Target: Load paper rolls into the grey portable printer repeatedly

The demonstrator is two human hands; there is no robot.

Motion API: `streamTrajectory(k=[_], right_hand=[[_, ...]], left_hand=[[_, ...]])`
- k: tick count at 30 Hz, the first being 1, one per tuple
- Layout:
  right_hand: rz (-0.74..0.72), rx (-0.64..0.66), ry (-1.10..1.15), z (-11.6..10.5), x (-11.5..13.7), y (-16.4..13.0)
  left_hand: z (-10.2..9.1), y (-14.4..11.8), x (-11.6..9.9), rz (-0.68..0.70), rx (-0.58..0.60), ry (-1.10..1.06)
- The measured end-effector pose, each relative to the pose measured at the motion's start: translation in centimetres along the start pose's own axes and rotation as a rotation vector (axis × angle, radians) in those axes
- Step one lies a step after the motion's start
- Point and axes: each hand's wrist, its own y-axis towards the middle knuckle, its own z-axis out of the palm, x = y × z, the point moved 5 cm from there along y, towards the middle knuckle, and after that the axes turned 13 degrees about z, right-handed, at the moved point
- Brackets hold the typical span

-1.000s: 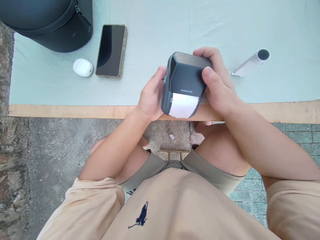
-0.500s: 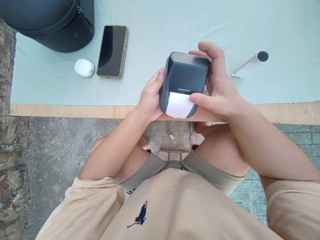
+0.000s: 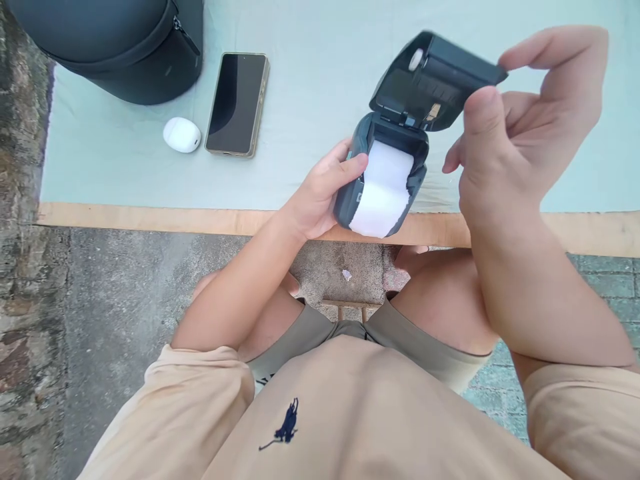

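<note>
A small dark grey label printer (image 3: pixel 360 150) is held above the table's front edge, its hinged lid (image 3: pixel 435 83) swung up and open. Inside the body sits a white paper roll (image 3: pixel 383 190), with paper hanging over the front. My left hand (image 3: pixel 320 190) grips the printer body from its left side. My right hand (image 3: pixel 520 133) pinches the free edge of the raised lid between thumb and fingers.
On the pale green cloth (image 3: pixel 310 73) lie a dark smartphone (image 3: pixel 237 103), a white oval case (image 3: pixel 181 135) and a large black zipped bag (image 3: pixel 115 40) at the back left. The wooden table edge (image 3: pixel 150 219) runs across; rough concrete floor lies below.
The printer's lid was shut; my right hand has lifted it open, and the paper roll now shows. The camera view has shifted slightly, and the white tube at the right is now hidden.
</note>
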Motion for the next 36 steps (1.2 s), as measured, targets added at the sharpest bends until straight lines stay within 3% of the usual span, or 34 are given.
streamTrajectory(k=[6, 10, 14, 19, 22, 29, 33, 36], right_hand=[[-0.008, -0.082, 0.065, 0.2, 0.5, -0.1], [-0.085, 0.123, -0.267, 1.0, 0.4, -0.6], [-0.058, 0.366, -0.590, 1.3, -0.9, -0.5], [-0.153, 0.504, -0.741, 1.7, -1.5, 0.4], [-0.184, 0.530, -0.665, 1.9, -0.7, 0.3], [-0.081, 0.458, -0.541, 0.3, 2.5, -1.4], [0.140, 0.468, -0.153, -0.5, 2.0, -1.1], [0.285, 0.380, 0.149, -0.6, 0.9, 0.0]], left_hand=[[0.0, -0.2, -0.1, 0.015, 0.036, -0.014], [-0.2, -0.3, 0.0, -0.006, -0.008, 0.011], [-0.3, -0.3, 0.2, -0.002, -0.012, 0.007], [-0.1, -0.2, 0.2, 0.008, 0.001, 0.017], [0.0, -0.2, 0.2, 0.005, -0.006, 0.021], [0.0, -0.3, 0.3, -0.010, -0.012, -0.031], [0.1, -0.2, -0.1, -0.022, -0.080, -0.078], [0.0, -0.1, -0.1, -0.072, -0.155, -0.090]])
